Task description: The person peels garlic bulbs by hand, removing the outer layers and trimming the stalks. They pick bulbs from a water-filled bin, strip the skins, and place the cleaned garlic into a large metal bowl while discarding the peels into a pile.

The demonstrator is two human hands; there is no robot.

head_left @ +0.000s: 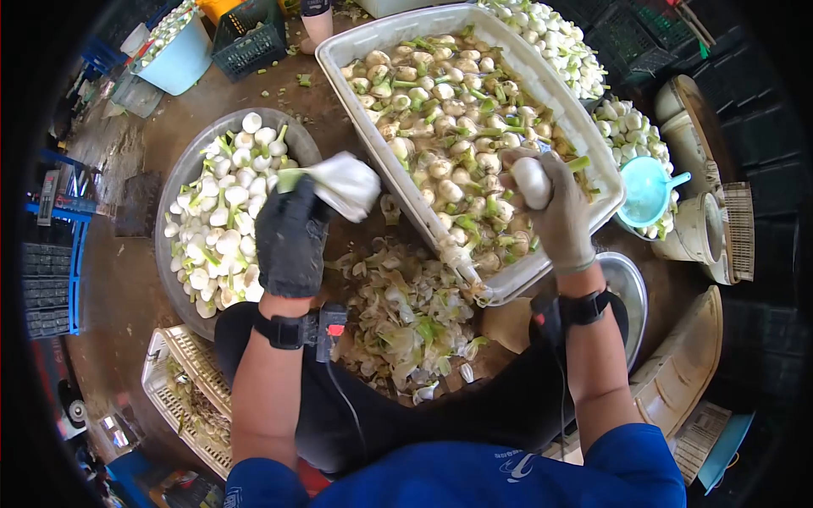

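Observation:
My left hand (292,237), in a dark glove, is closed on a piece of garlic skin (345,186), white, loose and slightly blurred, with a pale green end. It is beside a round basin (163,229) of clean white garlic bulbs (227,241). In my right hand (561,216), which wears a grey-beige glove, a smooth white garlic bulb (532,183) is held over the near right part of a big white tub (373,157). Unpeeled garlic bulbs (449,118) with green stems fill that tub in murky water. Below and between my hands lies a heap of garlic peelings (411,313).
More white garlic is piled at the upper right (550,42), near a turquoise dipper (644,190) and a white bucket (690,229). A cream crate (182,381) stands at lower left, a metal basin (627,292) at right. Another person's arm (317,25) shows at the top.

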